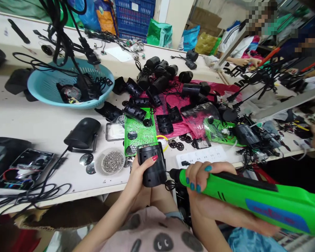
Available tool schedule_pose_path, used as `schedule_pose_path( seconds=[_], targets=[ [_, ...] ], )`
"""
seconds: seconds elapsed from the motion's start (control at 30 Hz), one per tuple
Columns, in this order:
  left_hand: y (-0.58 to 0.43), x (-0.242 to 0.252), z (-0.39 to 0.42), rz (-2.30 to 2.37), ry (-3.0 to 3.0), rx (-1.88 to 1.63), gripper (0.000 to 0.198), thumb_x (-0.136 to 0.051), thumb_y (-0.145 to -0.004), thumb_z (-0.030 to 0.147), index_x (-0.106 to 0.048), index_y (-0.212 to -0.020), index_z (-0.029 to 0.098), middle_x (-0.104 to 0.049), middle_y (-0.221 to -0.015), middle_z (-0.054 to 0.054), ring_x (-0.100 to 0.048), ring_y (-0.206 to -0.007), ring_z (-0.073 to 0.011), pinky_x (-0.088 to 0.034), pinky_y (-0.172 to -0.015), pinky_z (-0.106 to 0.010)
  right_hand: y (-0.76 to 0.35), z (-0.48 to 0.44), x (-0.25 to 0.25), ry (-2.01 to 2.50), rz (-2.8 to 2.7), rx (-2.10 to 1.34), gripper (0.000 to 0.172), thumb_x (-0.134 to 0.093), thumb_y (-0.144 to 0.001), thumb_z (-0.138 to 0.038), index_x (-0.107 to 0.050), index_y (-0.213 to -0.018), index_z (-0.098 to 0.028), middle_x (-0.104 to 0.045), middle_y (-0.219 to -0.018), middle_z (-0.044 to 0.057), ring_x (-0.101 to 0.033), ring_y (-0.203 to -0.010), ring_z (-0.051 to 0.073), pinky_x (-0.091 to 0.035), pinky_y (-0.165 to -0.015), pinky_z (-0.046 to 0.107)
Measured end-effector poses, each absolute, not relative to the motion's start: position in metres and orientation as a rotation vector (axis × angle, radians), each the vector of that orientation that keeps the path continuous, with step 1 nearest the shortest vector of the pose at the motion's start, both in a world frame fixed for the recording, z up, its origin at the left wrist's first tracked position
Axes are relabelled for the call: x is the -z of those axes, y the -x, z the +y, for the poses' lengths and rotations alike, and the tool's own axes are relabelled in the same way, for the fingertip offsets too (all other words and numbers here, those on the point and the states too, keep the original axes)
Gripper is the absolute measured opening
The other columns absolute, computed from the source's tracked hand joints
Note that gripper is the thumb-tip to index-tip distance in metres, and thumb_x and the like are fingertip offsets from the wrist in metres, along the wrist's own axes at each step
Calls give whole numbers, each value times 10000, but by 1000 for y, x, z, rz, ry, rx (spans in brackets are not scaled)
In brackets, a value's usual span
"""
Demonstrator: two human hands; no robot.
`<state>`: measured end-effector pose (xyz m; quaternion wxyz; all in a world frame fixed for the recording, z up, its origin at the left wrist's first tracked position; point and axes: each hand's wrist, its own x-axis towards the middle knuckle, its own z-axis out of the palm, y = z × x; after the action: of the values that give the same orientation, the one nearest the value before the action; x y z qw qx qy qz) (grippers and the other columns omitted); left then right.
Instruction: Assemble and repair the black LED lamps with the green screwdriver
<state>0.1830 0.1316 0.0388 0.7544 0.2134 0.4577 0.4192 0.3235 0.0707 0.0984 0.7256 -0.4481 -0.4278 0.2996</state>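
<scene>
My left hand (pixel 140 173) is wrapped round a black cylindrical housing (pixel 152 171) with a bracket, held at the table's front edge above my lap. My right hand (pixel 201 176) grips a long green power screwdriver (pixel 225 187) that lies along my forearm. The tool's black nose points left, and its tip is at the housing's right side; whether it touches a screw is too small to tell. Left of the housing stands a round bowl of small screws (pixel 112 162). Behind the housing lies a green perforated tray (pixel 140 131) with black parts and discs on it.
A blue basket (pixel 70 101) with parts stands at the back left, with hanging black cables above. A black speaker-like unit (pixel 83 133), a white power strip (pixel 202 155) and a pink sheet (pixel 194 120) under housings lie around. Another person (pixel 232 42) works at the back right.
</scene>
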Motion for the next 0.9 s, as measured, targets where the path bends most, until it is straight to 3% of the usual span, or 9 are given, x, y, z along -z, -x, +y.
schedule_pose_path(
  seconds=[0.07,0.3,0.37,0.47,0.57,0.63,0.7,0.8,0.9],
  targets=[
    [-184,-40,129,994,-491,-926,621,-867,-640,380,-654,-1185,170,-724,-986,-64,-682,-818,-216,-584,-722,-315,-319,71,-102,879,-976,-657,140,-601,-941,-420,-633,-923,-285,-495,-485,-55,-461,-436,151,-399,-460,286],
    [-185,-44,124,983,-491,-881,717,-859,-647,363,-605,-1296,195,-713,-986,-49,-671,-811,-221,-588,-706,-329,-312,69,-106,796,-972,-740,246,-553,-946,-474,-667,-886,-264,-440,-467,-48,-439,-423,148,-372,-441,276],
    [-186,-38,125,984,-513,-877,678,-859,-654,369,-623,-1263,191,-714,-1023,-56,-673,-857,-222,-583,-746,-323,-313,69,-105,822,-957,-741,352,-523,-918,-597,-660,-911,-272,-441,-482,-44,-425,-428,151,-375,-451,283],
    [-188,-29,130,1009,-557,-848,591,-860,-661,403,-658,-1169,179,-717,-1014,-59,-673,-862,-215,-575,-745,-305,-326,80,-109,837,-894,-724,645,-374,-813,-839,-633,-971,-270,-441,-513,-39,-422,-444,162,-383,-467,297],
    [-186,-25,135,1058,-562,-879,574,-885,-630,408,-670,-1109,178,-723,-1025,-57,-679,-892,-215,-578,-749,-290,-354,104,-113,943,-818,-530,713,-178,-867,-797,-605,-1072,-264,-473,-589,-22,-485,-508,187,-443,-544,331],
    [-181,-27,137,1070,-520,-890,607,-901,-604,402,-668,-1121,185,-732,-1030,-57,-692,-904,-227,-588,-754,-303,-379,120,-108,1103,-805,-380,660,-130,-936,-685,-586,-1178,-273,-572,-761,25,-600,-690,220,-513,-704,392],
    [-175,-29,136,1058,-467,-865,657,-910,-583,399,-665,-1155,187,-744,-1018,-64,-709,-894,-250,-603,-759,-338,-404,128,-94,1269,-873,-388,602,-201,-952,-635,-522,-1323,-288,-636,-1027,71,-648,-993,252,-510,-906,453],
    [-165,-30,131,1042,-418,-836,711,-913,-574,391,-664,-1201,167,-759,-1034,-97,-722,-938,-299,-611,-807,-387,-434,120,-61,1424,-1010,-409,645,-457,-926,-493,-291,-1518,-301,-521,-1425,95,-497,-1357,261,-394,-1122,503],
    [-159,-26,124,1038,-377,-841,716,-901,-595,397,-658,-1222,150,-762,-1060,-120,-715,-1008,-336,-608,-842,-408,-450,92,-28,1590,-1187,-381,698,-442,-931,-296,-144,-1563,-323,-369,-1579,102,-384,-1461,234,-350,-1171,525]
  ],
)
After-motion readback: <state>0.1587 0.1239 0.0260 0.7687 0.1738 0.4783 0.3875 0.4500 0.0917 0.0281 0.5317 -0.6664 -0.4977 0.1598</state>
